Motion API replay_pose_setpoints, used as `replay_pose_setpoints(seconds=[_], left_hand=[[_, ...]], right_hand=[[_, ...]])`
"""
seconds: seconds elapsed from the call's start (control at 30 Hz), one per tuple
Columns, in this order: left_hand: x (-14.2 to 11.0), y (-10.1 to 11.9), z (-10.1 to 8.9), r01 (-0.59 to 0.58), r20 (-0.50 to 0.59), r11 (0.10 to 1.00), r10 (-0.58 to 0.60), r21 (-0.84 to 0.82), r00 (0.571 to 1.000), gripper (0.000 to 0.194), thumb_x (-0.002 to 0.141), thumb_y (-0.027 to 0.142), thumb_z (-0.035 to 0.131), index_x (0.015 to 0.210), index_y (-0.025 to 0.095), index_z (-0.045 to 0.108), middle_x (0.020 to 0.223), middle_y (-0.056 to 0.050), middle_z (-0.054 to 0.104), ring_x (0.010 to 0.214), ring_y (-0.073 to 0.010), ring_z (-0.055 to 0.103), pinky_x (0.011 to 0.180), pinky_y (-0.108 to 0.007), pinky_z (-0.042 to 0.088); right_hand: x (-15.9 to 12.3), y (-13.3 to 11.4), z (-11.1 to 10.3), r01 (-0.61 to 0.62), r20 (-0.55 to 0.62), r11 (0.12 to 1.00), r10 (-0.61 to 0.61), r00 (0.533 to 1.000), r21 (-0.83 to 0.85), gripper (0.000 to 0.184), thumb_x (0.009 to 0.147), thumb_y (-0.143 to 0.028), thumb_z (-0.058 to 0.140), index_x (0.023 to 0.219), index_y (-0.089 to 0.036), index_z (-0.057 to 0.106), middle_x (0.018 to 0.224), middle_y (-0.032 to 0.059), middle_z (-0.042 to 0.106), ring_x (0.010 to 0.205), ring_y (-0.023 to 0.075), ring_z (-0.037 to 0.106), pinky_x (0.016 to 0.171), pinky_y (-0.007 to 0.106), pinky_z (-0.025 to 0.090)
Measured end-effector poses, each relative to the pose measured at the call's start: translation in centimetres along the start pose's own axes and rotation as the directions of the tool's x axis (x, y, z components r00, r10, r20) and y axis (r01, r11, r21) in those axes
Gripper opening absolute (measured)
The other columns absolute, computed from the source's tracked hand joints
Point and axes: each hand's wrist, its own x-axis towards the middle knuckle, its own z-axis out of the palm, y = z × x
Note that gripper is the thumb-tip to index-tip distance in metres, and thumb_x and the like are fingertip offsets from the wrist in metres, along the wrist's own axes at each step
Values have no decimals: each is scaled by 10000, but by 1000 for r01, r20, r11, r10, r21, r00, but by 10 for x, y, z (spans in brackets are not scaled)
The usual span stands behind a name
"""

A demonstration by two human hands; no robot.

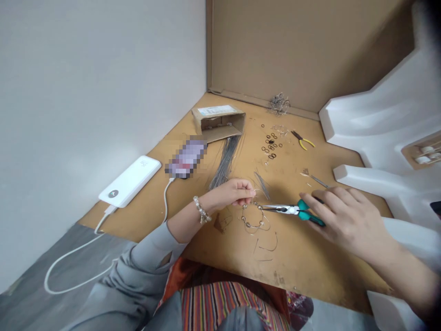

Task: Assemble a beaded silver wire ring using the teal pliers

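Observation:
My left hand [231, 193] pinches the top of a thin wire loop strung with small beads [252, 219], which hangs just above the cardboard work surface [310, 257]. My right hand [344, 216] grips teal-handled pliers [292, 210]. Their silver jaws point left and meet the wire loop near my left fingertips. A beaded bracelet sits on my left wrist. Bent wire scraps [267, 246] lie on the cardboard just below the loop.
A bundle of straight wires [225, 161] spills from a small cardboard box [217, 122]. Dark small rings [270, 146], yellow-handled pliers [303, 140] and a wire tangle [279, 103] lie farther back. A white power bank [130, 180] with cable and phone sit left. White foam blocks [379, 119] stand right.

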Motion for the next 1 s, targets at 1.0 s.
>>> replay_pose_setpoints(seconds=[1.0], left_hand=[[3,-3,4,-45,-9,998,46,47,999,265,798,367,557,684,152,452,593,46,472,478,-42,353,464,-179,257]], right_hand=[[21,-14,0,90,0,995,-90,996,-31,266,883,-132,466,1120,-148,587,813,67,639,743,205,528,663,328,344]])
